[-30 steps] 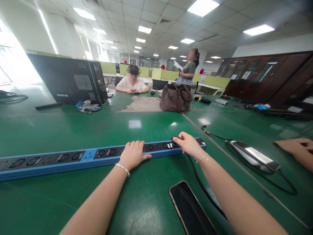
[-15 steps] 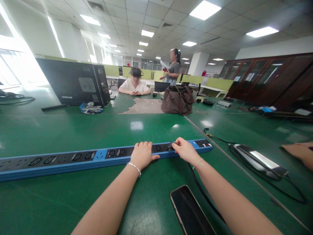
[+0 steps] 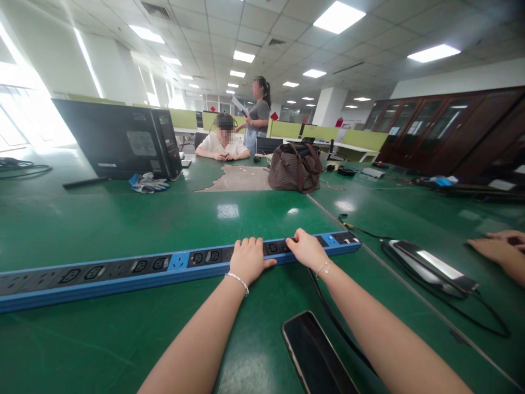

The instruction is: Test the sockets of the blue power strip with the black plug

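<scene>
A long blue and black power strip [image 3: 179,261] with rows of sockets lies across the green table. My left hand [image 3: 248,258] is wrapped over the strip from above, its thumb along the near side. Just to the right, my right hand [image 3: 305,247] pinches a black plug [image 3: 290,244] at one of the sockets; the fingers cover most of it, and how deep it sits cannot be told. A thick black cable [image 3: 328,307] runs from under that hand toward me, passing beside a dark phone [image 3: 315,353] on the table.
To the right lie a white and black device [image 3: 430,268] with a cable and another person's hands [image 3: 494,249]. Farther back are a brown bag [image 3: 294,168], gloves [image 3: 148,183] and a black computer case [image 3: 118,142]. One person sits opposite; another stands behind.
The power strip has shifted to the right with my left hand on it. My right hand stays pinched on the plug. The standing person has moved left.
</scene>
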{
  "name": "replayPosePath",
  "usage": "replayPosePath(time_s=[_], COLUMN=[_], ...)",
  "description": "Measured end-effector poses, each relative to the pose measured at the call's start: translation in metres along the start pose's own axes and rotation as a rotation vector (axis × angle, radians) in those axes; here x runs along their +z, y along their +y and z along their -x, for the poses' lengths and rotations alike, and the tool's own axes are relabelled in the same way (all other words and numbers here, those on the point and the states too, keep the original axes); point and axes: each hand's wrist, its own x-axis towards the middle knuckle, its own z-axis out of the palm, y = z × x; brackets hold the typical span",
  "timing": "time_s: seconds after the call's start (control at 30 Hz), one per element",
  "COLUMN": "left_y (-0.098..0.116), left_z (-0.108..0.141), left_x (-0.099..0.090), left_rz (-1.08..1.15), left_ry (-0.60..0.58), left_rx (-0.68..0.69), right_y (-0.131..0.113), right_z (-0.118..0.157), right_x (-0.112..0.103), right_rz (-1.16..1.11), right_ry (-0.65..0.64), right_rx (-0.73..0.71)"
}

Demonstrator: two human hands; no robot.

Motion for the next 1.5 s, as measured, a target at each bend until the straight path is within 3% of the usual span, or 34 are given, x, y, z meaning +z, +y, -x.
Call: replayPosePath(time_s=[0.2,0.4,0.6,0.67,0.8,0.93,0.97,1.1,1.17,1.3,1.5], left_y=[0.0,0.0,0.02,0.03,0.042,0.05,0.054,0.075,0.083,0.085,0.069], left_z=[0.001,0.001,-0.007,-0.01,-0.007,0.015,0.024,0.062,0.076,0.086,0.093], left_x=[-0.002,-0.001,-0.002,-0.002,-0.003,-0.021,-0.027,-0.044,-0.046,-0.05,-0.052], left_rz=[0.015,0.092,0.348,0.431,0.49,0.445,0.421,0.391,0.377,0.307,0.195], left_ry=[-0.012,-0.042,-0.075,-0.073,0.032,0.198,0.185,-0.129,-0.177,-0.252,-0.316], left_rx=[0.001,0.01,0.244,0.235,0.182,0.114,0.194,0.866,1.066,1.145,0.946], right_y=[-0.012,-0.012,-0.009,-0.008,-0.007,-0.008,-0.009,-0.011,-0.011,-0.01,-0.003], right_z=[0.006,0.003,0.002,0.002,-0.001,-0.004,-0.004,-0.001,0.0,-0.003,-0.011], right_x=[0.0,-0.004,0.0,0.001,0.0,-0.001,0.0,-0.001,-0.001,-0.002,0.004], right_rz=[0.152,0.166,0.115,0.09,0.085,0.109,0.116,0.126,0.127,0.127,0.119], right_ry=[-0.066,-0.149,-0.144,-0.158,-0.207,-0.239,-0.239,-0.219,-0.228,-0.263,-0.271], right_rx=[-0.005,-0.037,-0.035,-0.03,-0.046,-0.066,-0.061,-0.063,-0.058,-0.043,-0.075])
